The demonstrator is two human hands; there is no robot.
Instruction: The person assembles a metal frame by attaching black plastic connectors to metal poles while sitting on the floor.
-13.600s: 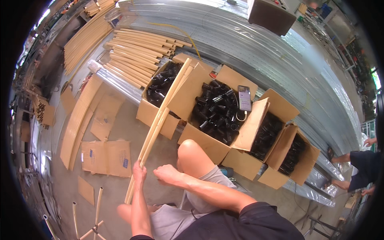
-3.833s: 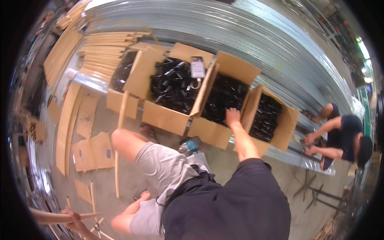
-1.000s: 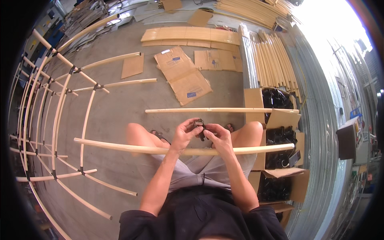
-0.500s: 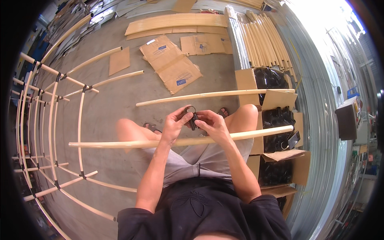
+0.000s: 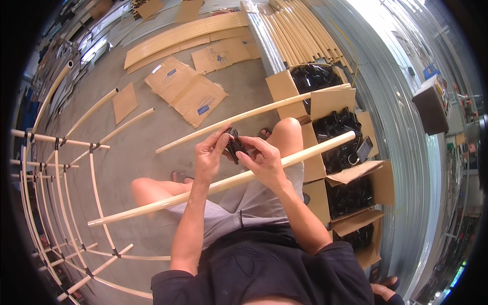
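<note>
Between my hands, over my lap, is a black pipe-joint clamp (image 5: 234, 146). My left hand (image 5: 209, 153) pinches its upper left side with thumb and fingers. On its right side, the thumb and fingertips of my right hand (image 5: 265, 162) are closed on it; my fingers partly cover the piece. Just below the hands, a cream pipe (image 5: 152, 206) lies slanting across my thighs under my forearms. Beyond the clamp a second cream pipe (image 5: 213, 124) runs slantwise, its right end over an open carton.
Open cartons of black joints (image 5: 330, 133) stand at my right, with a phone (image 5: 364, 148) on one. A joined pipe frame (image 5: 96, 193) stands at left. Flattened cardboard (image 5: 185, 91) and stacked pipes (image 5: 188, 38) lie ahead. Part of another person (image 5: 384, 287) shows at lower right.
The clamp has been turned in my fingers; its curved loop no longer stands out above. My view has swung, so pipes and cartons appear tilted. Part of another person has appeared at lower right.
</note>
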